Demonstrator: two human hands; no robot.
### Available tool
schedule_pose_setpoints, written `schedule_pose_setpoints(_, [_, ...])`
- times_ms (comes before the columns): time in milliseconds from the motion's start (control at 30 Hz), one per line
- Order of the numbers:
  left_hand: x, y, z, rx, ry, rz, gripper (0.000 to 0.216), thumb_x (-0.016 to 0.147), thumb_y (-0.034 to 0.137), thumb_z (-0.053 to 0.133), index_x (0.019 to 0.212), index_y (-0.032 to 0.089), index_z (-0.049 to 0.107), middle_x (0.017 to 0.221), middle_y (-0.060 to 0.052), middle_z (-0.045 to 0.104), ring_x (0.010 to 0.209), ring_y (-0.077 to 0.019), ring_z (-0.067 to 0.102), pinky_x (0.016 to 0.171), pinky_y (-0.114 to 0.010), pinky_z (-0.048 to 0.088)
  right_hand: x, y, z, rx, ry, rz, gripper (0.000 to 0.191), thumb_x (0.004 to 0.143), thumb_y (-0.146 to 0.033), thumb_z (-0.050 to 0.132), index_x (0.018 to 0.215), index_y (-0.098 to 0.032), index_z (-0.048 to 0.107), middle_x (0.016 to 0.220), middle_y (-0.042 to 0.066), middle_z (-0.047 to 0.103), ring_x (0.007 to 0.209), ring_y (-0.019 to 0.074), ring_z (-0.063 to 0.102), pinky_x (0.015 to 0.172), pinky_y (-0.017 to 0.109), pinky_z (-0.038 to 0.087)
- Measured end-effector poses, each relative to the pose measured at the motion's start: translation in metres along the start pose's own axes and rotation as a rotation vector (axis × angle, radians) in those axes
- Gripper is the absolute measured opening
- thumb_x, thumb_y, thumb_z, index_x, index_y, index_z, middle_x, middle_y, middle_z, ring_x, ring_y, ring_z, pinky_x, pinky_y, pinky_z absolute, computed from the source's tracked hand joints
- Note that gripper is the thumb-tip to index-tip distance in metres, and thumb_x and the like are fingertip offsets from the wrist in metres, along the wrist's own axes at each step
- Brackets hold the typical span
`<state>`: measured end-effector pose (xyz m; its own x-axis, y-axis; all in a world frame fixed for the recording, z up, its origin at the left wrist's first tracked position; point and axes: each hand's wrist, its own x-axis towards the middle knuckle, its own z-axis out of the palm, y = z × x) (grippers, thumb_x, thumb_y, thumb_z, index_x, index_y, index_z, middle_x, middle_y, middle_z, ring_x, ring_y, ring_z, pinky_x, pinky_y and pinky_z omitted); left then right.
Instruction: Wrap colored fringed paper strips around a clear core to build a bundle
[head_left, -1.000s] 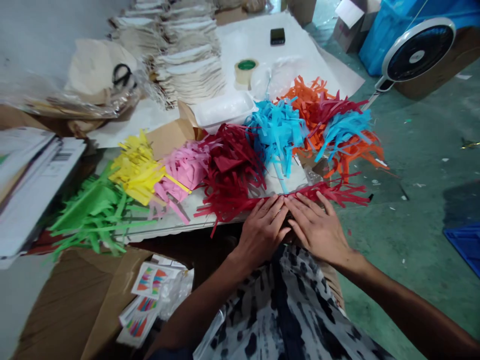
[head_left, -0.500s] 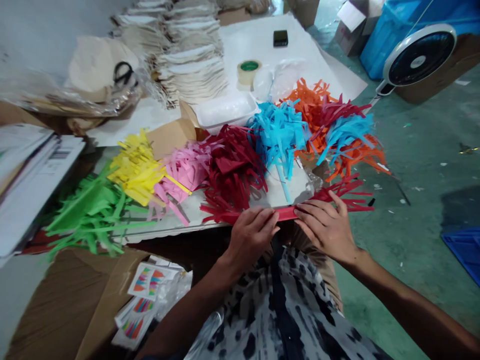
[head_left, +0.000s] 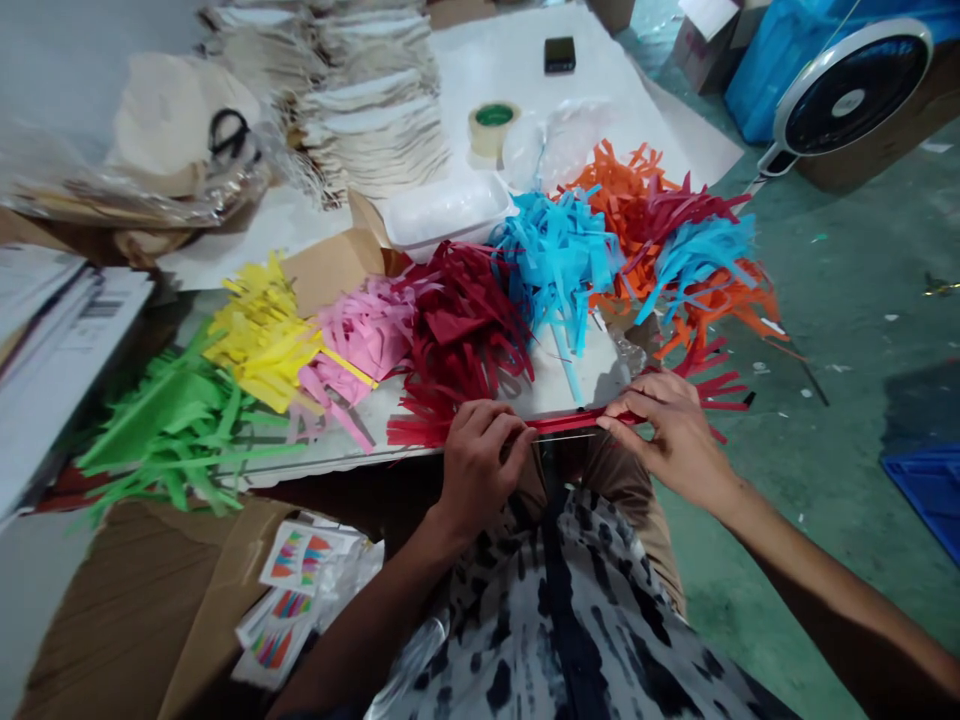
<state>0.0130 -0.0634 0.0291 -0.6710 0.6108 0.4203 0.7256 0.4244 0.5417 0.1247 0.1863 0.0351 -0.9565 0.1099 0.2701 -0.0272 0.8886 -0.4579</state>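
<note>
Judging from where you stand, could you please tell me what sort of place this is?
It looks like a small craft workshop or packing area: a person's fingers hold a red fringed strip, coloured fringe bundles lie beyond it, and pale stacked goods sit farther back.

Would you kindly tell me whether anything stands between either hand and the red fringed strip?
Nothing visible does: the left hand and right hand both hold the red fringed strip directly, its middle showing between them.
</note>
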Motion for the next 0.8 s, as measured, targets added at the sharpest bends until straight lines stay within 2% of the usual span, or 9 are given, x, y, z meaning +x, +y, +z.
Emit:
schedule_pose_setpoints(167, [0.005, 0.004, 0.004, 0.111, -0.031, -0.037, 0.013, 0.098, 0.023, 0.068, 0.085, 0.020, 0.065, 0.100, -0.008, 0.067, 0.099, -0.0242, 0.058, 0.091, -0.040, 0.050, 0.009, -0.008, 0.000, -0.241, -0.076, -0.016, 0.022, 0.102, -0.039, 0.060, 0.090, -0.022, 0.067, 0.091, 0.007, 0.065, 0.100, 0.0297, 0.055, 0.092, 0.046, 0.039])
schedule_pose_setpoints(300, [0.009, 0.002, 0.004, 0.158, -0.054, -0.052, 0.015, 0.095, 0.024, 0.070, 0.082, 0.020, 0.063, 0.101, -0.008, 0.067, 0.100, -0.0255, 0.058, 0.091, -0.041, 0.050, 0.016, -0.011, -0.001, -0.331, -0.107, -0.036, 0.024, 0.101, -0.038, 0.059, 0.085, -0.021, 0.066, 0.088, 0.008, 0.064, 0.097, 0.0295, 0.053, 0.093, 0.048, 0.038])
schedule_pose_setpoints(433, [0.012, 0.003, 0.004, 0.216, -0.091, -0.055, 0.016, 0.092, 0.024, 0.073, 0.080, 0.020, 0.064, 0.102, -0.009, 0.068, 0.099, -0.0268, 0.058, 0.088, -0.042, 0.049, 0.015, -0.015, 0.001, -0.379, -0.065, -0.027, 0.026, 0.100, -0.041, 0.060, 0.085, -0.021, 0.067, 0.089, 0.009, 0.066, 0.100, 0.0311, 0.056, 0.099, 0.055, 0.040])
schedule_pose_setpoints(500, [0.013, 0.006, 0.004, 0.246, -0.097, -0.050, 0.010, 0.092, 0.024, 0.074, 0.086, 0.019, 0.067, 0.103, -0.009, 0.069, 0.099, -0.0273, 0.059, 0.087, -0.042, 0.050, 0.010, -0.017, 0.004, -0.387, 0.011, -0.050, 0.022, 0.101, -0.040, 0.060, 0.095, -0.021, 0.071, 0.100, 0.011, 0.070, 0.108, 0.0326, 0.057, 0.109, 0.060, 0.037])
schedule_pose_setpoints(533, [0.012, 0.007, 0.005, 0.255, -0.090, -0.024, 0.006, 0.092, 0.023, 0.073, 0.093, 0.019, 0.069, 0.106, -0.010, 0.070, 0.101, -0.0276, 0.059, 0.088, -0.043, 0.050, 0.006, -0.018, 0.006, -0.374, 0.049, -0.094, 0.019, 0.101, -0.036, 0.060, 0.103, -0.022, 0.072, 0.106, 0.010, 0.073, 0.113, 0.0319, 0.058, 0.115, 0.062, 0.033])
schedule_pose_setpoints(633, [0.009, 0.009, 0.004, 0.253, -0.057, 0.157, 0.021, 0.096, 0.017, 0.069, 0.115, 0.024, 0.074, 0.115, -0.007, 0.074, 0.112, -0.0269, 0.060, 0.105, -0.047, 0.047, -0.004, -0.015, 0.012, -0.289, 0.102, -0.293, 0.024, 0.103, -0.020, 0.057, 0.121, -0.028, 0.071, 0.115, 0.002, 0.078, 0.117, 0.0250, 0.061, 0.125, 0.062, 0.022])
schedule_pose_setpoints(700, [0.004, 0.002, 0.001, 0.261, -0.039, 0.253, 0.027, 0.097, 0.014, 0.068, 0.116, 0.031, 0.076, 0.114, -0.002, 0.077, 0.116, -0.0255, 0.060, 0.116, -0.050, 0.041, -0.010, -0.010, 0.014, -0.268, 0.104, -0.350, 0.029, 0.101, -0.015, 0.058, 0.124, -0.028, 0.071, 0.115, -0.001, 0.080, 0.115, 0.0226, 0.063, 0.126, 0.059, 0.023])
schedule_pose_setpoints(800, [-0.004, -0.022, -0.014, 0.327, 0.039, 0.305, 0.028, 0.094, 0.010, 0.070, 0.109, 0.033, 0.079, 0.105, 0.000, 0.078, 0.109, -0.0241, 0.061, 0.117, -0.051, 0.042, -0.016, -0.003, 0.011, -0.292, 0.127, -0.334, 0.034, 0.097, -0.014, 0.063, 0.127, -0.028, 0.071, 0.117, -0.002, 0.080, 0.118, 0.0241, 0.065, 0.127, 0.060, 0.023])
